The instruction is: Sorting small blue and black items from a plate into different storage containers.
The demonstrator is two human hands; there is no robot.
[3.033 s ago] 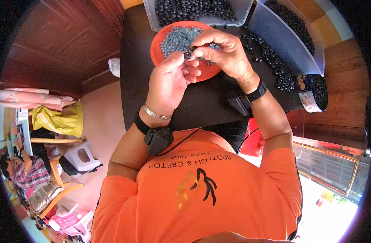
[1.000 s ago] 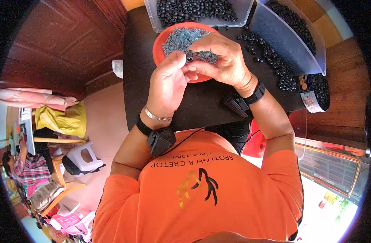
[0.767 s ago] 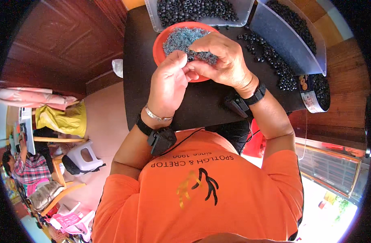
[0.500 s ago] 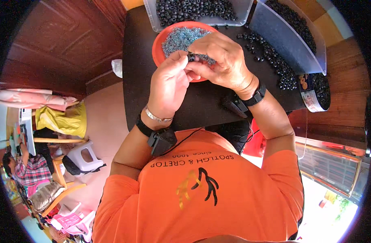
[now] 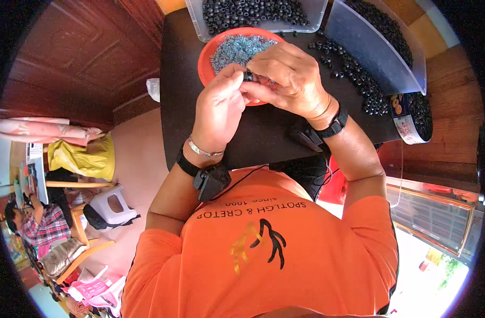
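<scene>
My left hand pinches a small black round part between thumb and fingertips, over the near edge of an orange-red bowl. Small silvery metal pieces fill the bowl; they are too small to name. Bent over the same black part is my right hand, its thumb and fingers closed at the part's right side. Whatever those right fingers hold is hidden by the knuckles.
Two translucent bins hold black parts like this one. Loose black parts lie on the dark table beside a round tin. A black device with a cable sits near the front edge. Another person is at far left.
Both hands stay above the bowl with the black part between them. Only the fingers shift slightly; the right hand's fingertips turn a little at the part.
</scene>
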